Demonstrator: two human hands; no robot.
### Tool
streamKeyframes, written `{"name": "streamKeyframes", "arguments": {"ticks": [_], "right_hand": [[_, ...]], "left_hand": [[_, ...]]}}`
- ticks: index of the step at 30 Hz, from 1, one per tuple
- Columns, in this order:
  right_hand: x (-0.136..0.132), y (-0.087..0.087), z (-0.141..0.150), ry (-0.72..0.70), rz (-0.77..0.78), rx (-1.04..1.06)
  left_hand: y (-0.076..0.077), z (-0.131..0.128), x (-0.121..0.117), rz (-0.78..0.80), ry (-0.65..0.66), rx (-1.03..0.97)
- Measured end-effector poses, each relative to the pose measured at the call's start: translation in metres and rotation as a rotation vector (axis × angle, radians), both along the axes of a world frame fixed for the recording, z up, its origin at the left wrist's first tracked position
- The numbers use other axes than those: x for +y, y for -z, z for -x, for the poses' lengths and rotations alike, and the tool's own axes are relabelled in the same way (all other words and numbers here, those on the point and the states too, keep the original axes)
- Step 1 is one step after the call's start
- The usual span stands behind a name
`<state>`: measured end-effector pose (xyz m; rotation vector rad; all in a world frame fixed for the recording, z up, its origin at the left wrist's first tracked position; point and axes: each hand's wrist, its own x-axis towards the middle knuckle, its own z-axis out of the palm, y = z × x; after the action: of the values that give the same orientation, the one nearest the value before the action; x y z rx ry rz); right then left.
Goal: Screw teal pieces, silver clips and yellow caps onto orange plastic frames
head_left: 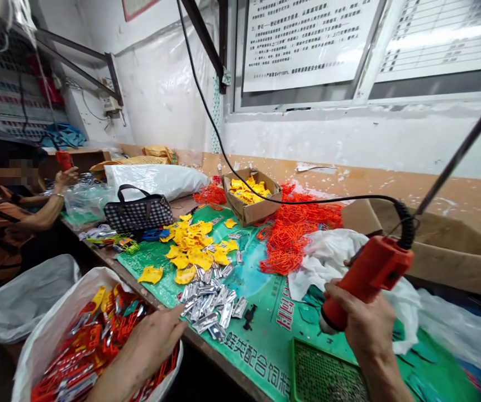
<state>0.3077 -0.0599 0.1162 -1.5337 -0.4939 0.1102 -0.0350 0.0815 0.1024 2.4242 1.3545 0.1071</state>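
Note:
My right hand (360, 324) is wrapped round an orange electric screwdriver (370, 276), tilted, with a black cable running up from its top end. It hovers over the green mat (261, 329) near a green mesh tray (322, 374). My left hand (152, 340) lies at the table's front edge above a white bag of red and silver parts (93, 346). Its fingers point toward a pile of small silver packets (210, 304) and look closed loosely; what they hold is hidden.
Yellow pieces (194, 248) lie on the mat, more fill a cardboard box (252, 195), and orange plastic frames (294, 231) are heaped beside white plastic (332, 257). A checked handbag (138, 212) stands left. A person (9, 218) sits at far left holding a red tool.

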Motion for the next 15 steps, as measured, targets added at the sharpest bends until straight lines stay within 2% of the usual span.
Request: {"name": "streamKeyframes", "arguments": {"ticks": [1,3,6,9,11,13,15], "right_hand": [[-0.002,0.0,-0.002,0.013,0.007,0.007],[-0.005,0.001,-0.004,0.029,0.03,0.027],[-0.014,0.001,-0.003,0.009,0.07,0.051],[-0.025,-0.004,0.001,0.0,0.09,0.069],[-0.033,-0.007,0.003,0.014,0.101,0.085],[-0.04,-0.007,0.002,0.037,0.112,0.095],[-0.046,-0.004,-0.002,0.077,0.139,0.097]], "left_hand": [[-0.011,-0.021,0.005,-0.023,0.026,-0.062],[-0.025,-0.066,0.023,0.005,0.167,-0.193],[-0.028,-0.138,0.063,0.048,0.271,-0.248],[-0.02,-0.207,0.101,0.103,0.34,-0.307],[-0.01,-0.244,0.115,0.158,0.375,-0.358],[0.003,-0.27,0.119,0.231,0.381,-0.39],[0.017,-0.283,0.115,0.307,0.365,-0.431]]}}
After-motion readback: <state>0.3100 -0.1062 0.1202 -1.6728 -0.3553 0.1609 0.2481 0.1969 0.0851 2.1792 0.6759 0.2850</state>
